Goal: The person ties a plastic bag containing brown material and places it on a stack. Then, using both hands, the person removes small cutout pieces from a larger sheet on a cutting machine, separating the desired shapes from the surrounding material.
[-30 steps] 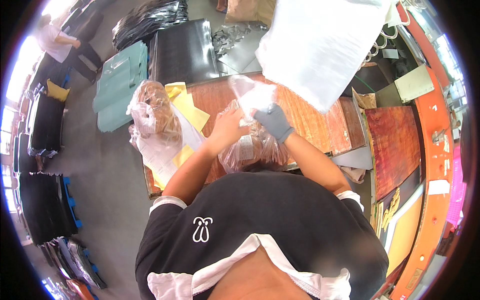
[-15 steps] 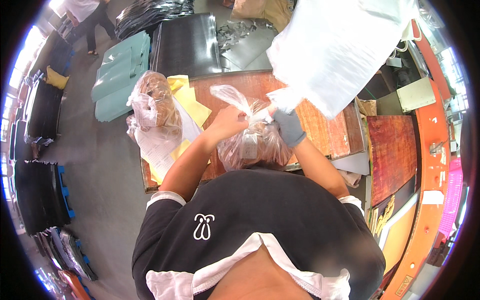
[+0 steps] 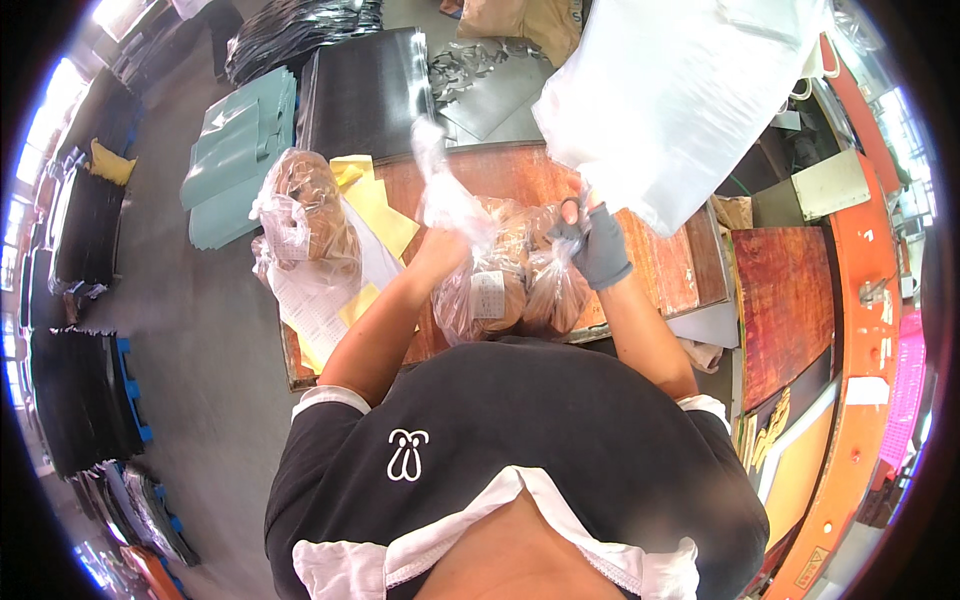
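A see-through plastic bag with brownish contents and a white label sits on the wooden table, close against my body. My bare left hand is closed on the bag's gathered top at its left side; loose plastic stands up over the fingers, partly hiding them and blurred. On the opposite side, my right hand wears a grey glove with bare fingertips and pinches another gathered part of the bag. Between the hands the brown contents show through the stretched plastic. What they are, I cannot make out.
A similar filled plastic bag lies left on papers and yellow sheets. A stack of white plastic sheets overhangs the wooden table at right. Green sheets and black sheets lie beyond. An orange beam runs along the right.
My hands have moved apart: the gathered plastic between them has come open, the left part swinging upward and the right hand shifting right. The person at the far left has moved mostly out of sight.
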`<action>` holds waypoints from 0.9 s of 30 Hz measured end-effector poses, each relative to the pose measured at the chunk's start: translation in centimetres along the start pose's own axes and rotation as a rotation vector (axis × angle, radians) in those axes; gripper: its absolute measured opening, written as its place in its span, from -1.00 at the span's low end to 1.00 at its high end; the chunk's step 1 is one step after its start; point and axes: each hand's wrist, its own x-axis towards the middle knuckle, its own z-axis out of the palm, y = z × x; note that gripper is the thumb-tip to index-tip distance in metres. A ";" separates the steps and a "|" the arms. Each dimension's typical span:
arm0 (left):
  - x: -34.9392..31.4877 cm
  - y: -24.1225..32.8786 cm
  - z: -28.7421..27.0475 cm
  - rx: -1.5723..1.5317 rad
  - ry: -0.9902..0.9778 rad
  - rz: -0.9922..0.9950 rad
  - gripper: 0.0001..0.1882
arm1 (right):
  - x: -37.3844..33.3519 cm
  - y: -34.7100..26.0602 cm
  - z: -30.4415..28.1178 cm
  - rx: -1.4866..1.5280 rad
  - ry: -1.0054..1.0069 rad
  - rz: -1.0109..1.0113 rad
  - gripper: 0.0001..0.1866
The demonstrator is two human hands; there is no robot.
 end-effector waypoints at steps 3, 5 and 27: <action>0.0 1.0 0.5 -0.200 0.025 -0.194 -0.80 | -0.2 1.2 2.1 -0.984 -0.081 -0.300 -0.61; 0.7 2.6 2.1 -0.546 0.189 -0.258 -0.76 | -0.4 2.4 3.9 -1.218 -0.359 -0.394 -0.62; 0.5 -0.1 -1.4 -0.935 0.196 -0.619 -0.50 | 0.1 2.4 3.4 -0.591 -0.082 0.227 -0.77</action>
